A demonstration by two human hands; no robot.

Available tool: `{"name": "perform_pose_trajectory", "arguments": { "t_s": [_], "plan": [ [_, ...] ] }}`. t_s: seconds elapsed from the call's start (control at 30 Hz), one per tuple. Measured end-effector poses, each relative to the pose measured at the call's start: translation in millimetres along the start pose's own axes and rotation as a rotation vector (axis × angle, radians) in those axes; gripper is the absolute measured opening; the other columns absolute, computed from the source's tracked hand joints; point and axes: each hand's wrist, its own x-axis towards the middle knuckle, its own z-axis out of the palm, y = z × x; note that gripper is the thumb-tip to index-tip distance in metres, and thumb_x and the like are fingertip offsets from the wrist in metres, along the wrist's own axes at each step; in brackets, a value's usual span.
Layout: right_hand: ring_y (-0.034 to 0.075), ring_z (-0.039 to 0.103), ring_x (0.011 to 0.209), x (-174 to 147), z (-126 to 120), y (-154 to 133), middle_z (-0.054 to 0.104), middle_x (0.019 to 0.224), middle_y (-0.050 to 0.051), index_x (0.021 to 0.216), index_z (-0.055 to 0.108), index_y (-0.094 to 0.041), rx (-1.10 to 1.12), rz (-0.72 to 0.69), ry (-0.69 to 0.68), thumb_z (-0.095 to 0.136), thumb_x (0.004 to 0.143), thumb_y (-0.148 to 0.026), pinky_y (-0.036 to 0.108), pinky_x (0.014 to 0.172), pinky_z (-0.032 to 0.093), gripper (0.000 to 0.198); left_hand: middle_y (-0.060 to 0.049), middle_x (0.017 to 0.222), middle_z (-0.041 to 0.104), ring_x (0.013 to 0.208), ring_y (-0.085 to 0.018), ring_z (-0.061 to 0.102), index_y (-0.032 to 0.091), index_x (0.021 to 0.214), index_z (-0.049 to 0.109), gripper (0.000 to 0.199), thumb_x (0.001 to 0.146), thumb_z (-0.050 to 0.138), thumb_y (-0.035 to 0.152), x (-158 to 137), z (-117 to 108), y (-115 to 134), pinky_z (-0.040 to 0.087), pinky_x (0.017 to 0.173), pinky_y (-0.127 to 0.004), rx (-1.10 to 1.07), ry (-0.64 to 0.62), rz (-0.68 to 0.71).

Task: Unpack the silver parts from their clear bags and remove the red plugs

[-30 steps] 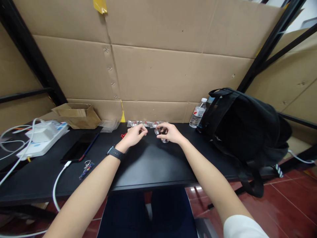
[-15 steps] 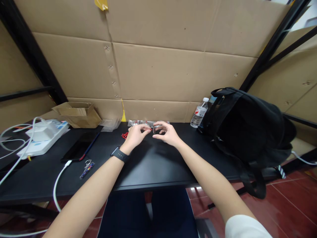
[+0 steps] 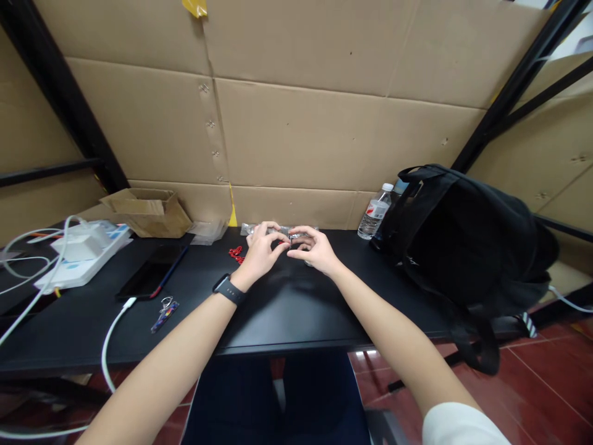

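Note:
My left hand [image 3: 260, 252] and my right hand [image 3: 317, 252] meet above the middle of the black table [image 3: 287, 321]. Between the right thumb and fingers stands a small thin flat piece [image 3: 290, 241], seen edge-on, whose kind I cannot make out. The left thumb and forefinger are pinched against its near side, and a speck of red shows at their tips. Beside the left hand lies a bunch of red cord [image 3: 236, 253] on the table. Behind the hands is a row of small clear plastic packets [image 3: 248, 229], partly hidden by the fingers.
On the left are a phone [image 3: 152, 272], a keyring [image 3: 164, 315], a power strip [image 3: 88, 262] with white cables, an open cardboard box [image 3: 160, 216] and clear bags [image 3: 208, 232]. A water bottle [image 3: 374, 213] and black backpack [image 3: 477, 241] stand right. Cardboard [image 3: 296, 142] walls the back.
My left hand has moved right, closing the gap so that its fingertips now reach the thin piece in my right hand. The right hand has barely moved.

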Motion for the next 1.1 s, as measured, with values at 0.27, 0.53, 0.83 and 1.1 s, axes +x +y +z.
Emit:
{"name": "perform_pose_trajectory", "arguments": {
  "t_s": [0.27,0.53,0.83,1.1],
  "plan": [
    [0.022,0.071,0.101,-1,0,-1,0.067,0.122,0.007,0.111,0.065,-0.024,0.033,0.004,0.006,0.092,0.06,-0.034,0.033,0.081,0.06,0.059,-0.006,0.117,0.058,0.115,-0.026,0.051,0.025,0.092,0.073,0.009,0.092,0.066,0.028,-2,5,0,0.035,0.104,-0.046,0.012,0.086,0.055],
    [0.02,0.071,0.101,-3,3,-5,0.065,0.129,0.007,0.096,0.063,-0.022,0.123,0.04,0.014,0.093,0.059,-0.033,0.04,0.096,0.058,0.048,-0.006,0.113,0.059,0.111,-0.025,0.052,0.026,0.092,0.073,0.008,0.092,0.067,0.03,-3,4,4,0.036,0.097,-0.043,0.075,0.161,0.097],
    [0.02,0.073,0.091,-3,5,-4,0.068,0.119,0.006,0.083,0.065,-0.019,0.146,0.111,0.046,0.09,0.063,-0.038,0.036,0.088,0.059,0.037,-0.008,0.118,0.063,0.12,-0.028,0.048,0.025,0.096,0.073,0.011,0.095,0.062,0.026,-7,-4,15,0.032,0.095,-0.045,0.26,0.141,0.217],
    [0.019,0.075,0.084,-1,5,-2,0.073,0.093,0.004,0.088,0.067,-0.02,0.111,0.186,-0.016,0.079,0.078,-0.048,0.027,0.071,0.055,0.032,-0.008,0.116,0.063,0.117,-0.028,0.049,0.026,0.092,0.073,0.008,0.094,0.065,0.029,-4,-7,11,0.033,0.091,-0.045,0.26,0.149,0.184]
  ]
}}
